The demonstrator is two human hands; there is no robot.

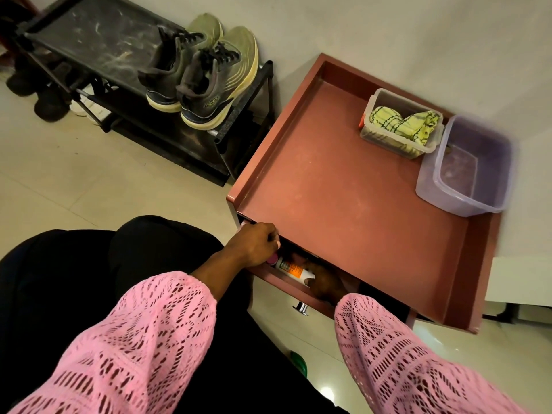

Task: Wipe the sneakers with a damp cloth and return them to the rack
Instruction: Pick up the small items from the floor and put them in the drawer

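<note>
A pair of grey-green sneakers [206, 79] stands on the top shelf of the black shoe rack [89, 40], at its right end. A yellow-green cloth [403, 122] lies in a clear plastic box on the reddish side table [343, 198]. My left hand [257, 243] has its fingers curled over the left edge of the table's open drawer [286, 283]. My right hand [325, 283] reaches into the shaded drawer, with fingers and thumb around a white and orange bottle [294, 268].
A translucent purple tub [466, 165] sits next to the cloth box at the table's back right. Dark and white shoes [59, 97] fill the rack's lower shelves. The wall runs behind the rack and table. Black-clothed legs cover the floor below.
</note>
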